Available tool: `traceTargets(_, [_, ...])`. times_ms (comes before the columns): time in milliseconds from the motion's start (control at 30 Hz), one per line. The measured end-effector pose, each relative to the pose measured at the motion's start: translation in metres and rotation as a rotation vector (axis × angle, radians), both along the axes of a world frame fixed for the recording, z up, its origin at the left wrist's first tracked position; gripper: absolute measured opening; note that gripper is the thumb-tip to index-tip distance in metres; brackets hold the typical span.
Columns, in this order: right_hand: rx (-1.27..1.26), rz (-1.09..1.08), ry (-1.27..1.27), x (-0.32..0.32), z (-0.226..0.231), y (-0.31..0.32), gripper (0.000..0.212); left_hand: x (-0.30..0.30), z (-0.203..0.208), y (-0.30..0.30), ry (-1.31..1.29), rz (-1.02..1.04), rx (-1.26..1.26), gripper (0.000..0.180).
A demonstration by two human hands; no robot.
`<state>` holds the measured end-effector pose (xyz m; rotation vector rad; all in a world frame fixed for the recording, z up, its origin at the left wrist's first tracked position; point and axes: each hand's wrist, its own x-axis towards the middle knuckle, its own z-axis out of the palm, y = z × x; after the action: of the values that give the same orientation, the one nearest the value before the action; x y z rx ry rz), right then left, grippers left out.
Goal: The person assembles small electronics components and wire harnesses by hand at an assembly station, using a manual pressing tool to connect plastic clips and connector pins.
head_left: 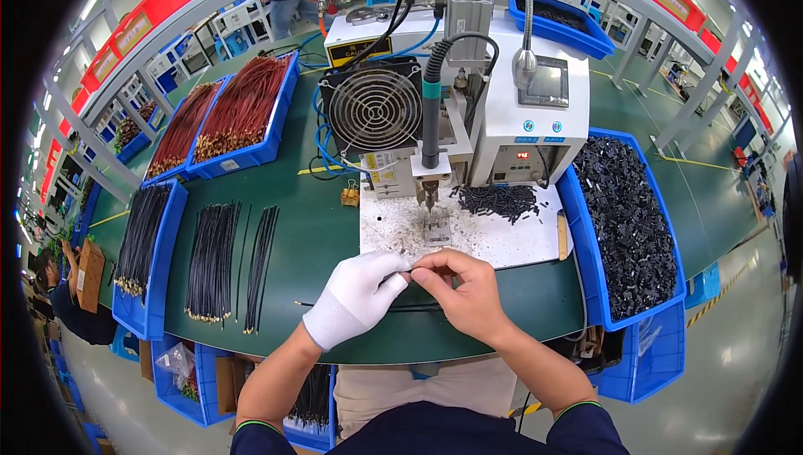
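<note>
My left hand (355, 294), in a white glove, and my bare right hand (465, 294) meet fingertip to fingertip at the front edge of the machine's white base plate (535, 242). Both are closed in a pinch. Whatever lies between the fingertips is too small and covered to make out. Below them, thin black cables (414, 309) lie across the green table, partly hidden by my left hand. Just beyond my fingers stands the machine's pointed tool head (430, 194), above a small metal block (437, 232) with crumbs scattered around it.
Black cables (213, 263) lie in bundles on the left, beside a blue bin (171, 246) of more cables. Red cables fill blue bins (272, 150) farther back. Small black tubes (502, 201) are heaped on the plate. A blue bin (595, 275) of black parts stands right.
</note>
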<state>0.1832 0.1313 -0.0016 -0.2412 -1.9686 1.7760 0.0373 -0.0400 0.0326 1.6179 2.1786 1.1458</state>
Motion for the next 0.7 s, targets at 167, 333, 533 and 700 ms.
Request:
traceTargets(167, [-0.043,0.005,0.052,0.007,-0.021,0.006,0.008,0.002,0.004,0.006,-0.367,0.016,0.028,0.017])
traceTargets(333, [0.020,0.013,-0.001,0.014,-0.022,0.011,0.012,0.002,0.010,0.014,-0.459,-0.002,-0.059,0.017])
traceTargets(533, [0.391,-0.119,-0.166,0.026,-0.002,0.057,0.021,-0.009,0.004,0.013,-0.171,0.001,-0.069,0.015])
traceTargets(700, [0.954,-0.561,-0.378,0.028,-0.018,0.134,0.020,-0.021,-0.011,0.021,-0.119,0.058,-0.065,0.016])
